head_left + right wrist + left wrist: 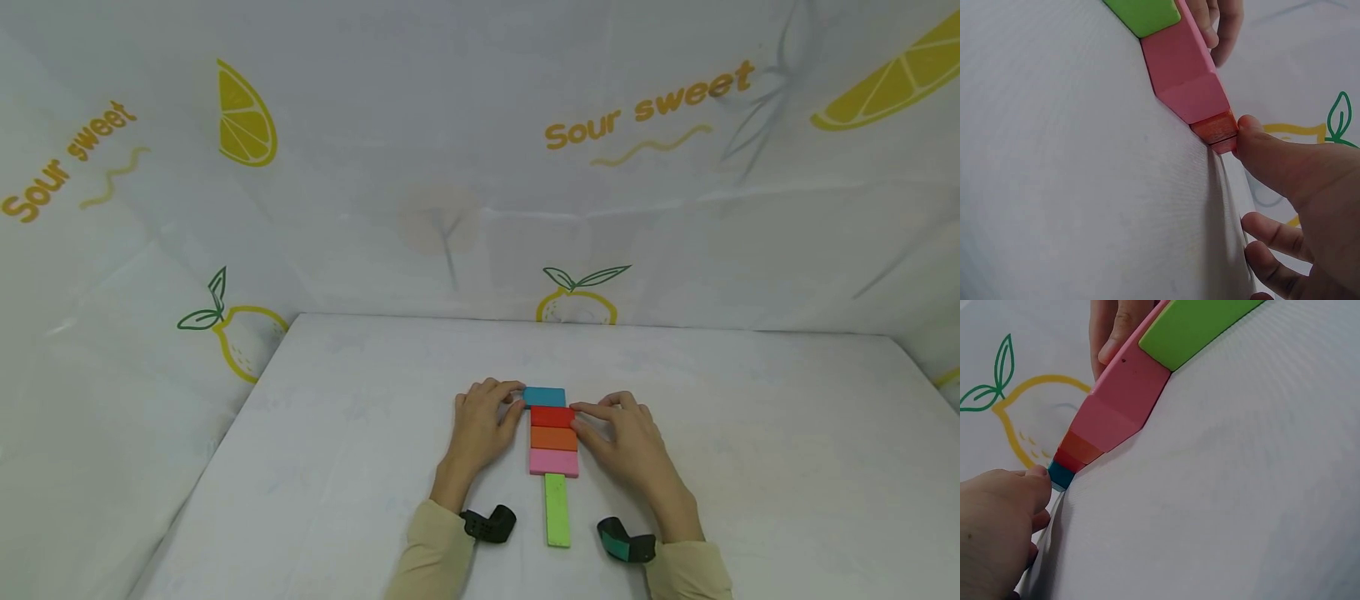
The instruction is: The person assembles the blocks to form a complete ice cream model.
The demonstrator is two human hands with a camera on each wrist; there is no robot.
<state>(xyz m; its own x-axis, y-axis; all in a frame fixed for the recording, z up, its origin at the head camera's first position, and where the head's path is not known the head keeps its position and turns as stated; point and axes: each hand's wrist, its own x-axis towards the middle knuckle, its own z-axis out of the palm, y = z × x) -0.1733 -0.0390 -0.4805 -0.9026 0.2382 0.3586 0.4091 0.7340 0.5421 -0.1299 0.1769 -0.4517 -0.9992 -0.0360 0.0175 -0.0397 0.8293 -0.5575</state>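
Flat coloured blocks form a column on the white table. At the top lies a blue block [544,397], shifted slightly left of the red block [551,417] below it. An orange block [553,438] and a pink block [553,462] follow, and a narrow green block [557,510] stands lengthwise beneath them. My left hand [480,425] pinches the blue block's left end between thumb and index finger. With thumb and index fingertips, my right hand [630,446] touches the red block's right end. Its other fingers hang loosely bent.
The white table [337,467] extends on both sides of the column. Behind it hangs a pale cloth [360,167] with lemon prints and lettering. Black wrist devices sit on both forearms, the left one [491,525] and the right one [626,542] flanking the green block.
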